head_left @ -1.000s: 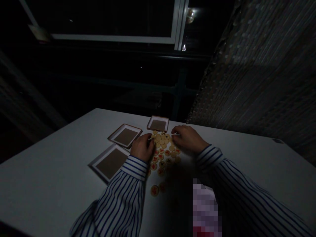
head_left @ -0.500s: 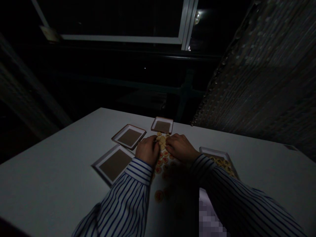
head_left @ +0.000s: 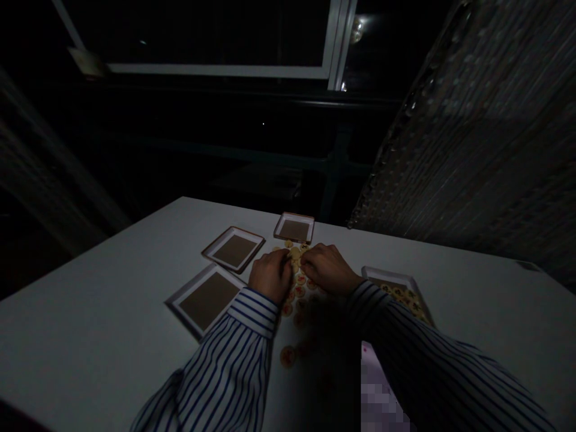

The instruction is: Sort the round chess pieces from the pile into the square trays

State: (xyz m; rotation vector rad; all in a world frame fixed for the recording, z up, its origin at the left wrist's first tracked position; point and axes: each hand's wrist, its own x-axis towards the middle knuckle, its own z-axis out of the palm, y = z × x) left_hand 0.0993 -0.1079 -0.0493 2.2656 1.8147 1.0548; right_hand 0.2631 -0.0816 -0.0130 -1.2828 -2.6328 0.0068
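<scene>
Both my hands are at a cluster of round Chinese chess pieces on the white table. My left hand (head_left: 270,276) has its fingers curled, with the tips against the pieces on its right side. Opposite it, my right hand (head_left: 330,269) pinches at the same group from the right. Between them lie pale pieces (head_left: 294,254) with no visible characters. Red-marked pieces (head_left: 299,291) spread towards me, partly in my arm's shadow. One red-marked piece (head_left: 288,356) lies apart, nearer to me. My fingertips are partly hidden and dim.
Three shallow box trays stand left and behind: a near one (head_left: 180,300), a middle one (head_left: 215,251) and a far one (head_left: 294,215). Another tray (head_left: 387,273) at right holds several black-marked pieces (head_left: 411,294), partly behind my right sleeve. A bead curtain (head_left: 472,150) hangs at right.
Both hands stay over the cluster with only slight finger movement. The whole view has shifted a little; the trays stay where they were.
</scene>
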